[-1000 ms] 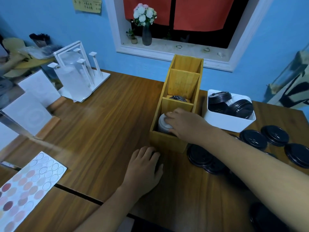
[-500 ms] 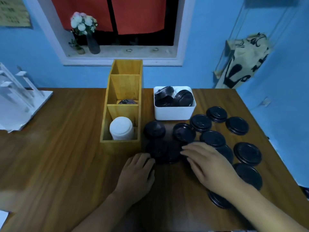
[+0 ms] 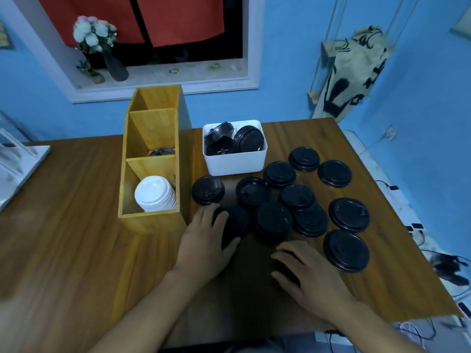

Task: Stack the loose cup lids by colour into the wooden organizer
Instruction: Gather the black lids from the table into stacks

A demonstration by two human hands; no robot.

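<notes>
Resting both hands among the loose black lids [image 3: 349, 215] on the wooden table [image 3: 76, 225].
The left hand [image 3: 204, 238] lies with fingers straight and slightly spread, touching the left edge of the overlapped lid [image 3: 238, 222] just right of the wooden organizer [image 3: 153, 219]. The right hand [image 3: 308, 276] sits nearer, its fingers curled round a hidden lid [image 3: 284, 266], dark and mostly covered. White lids [image 3: 155, 193] stand stacked in the organizer's nearest compartment; a dark lid shows in the middle one. Farther back, a white tub [image 3: 234, 163] holds more black lids.
</notes>
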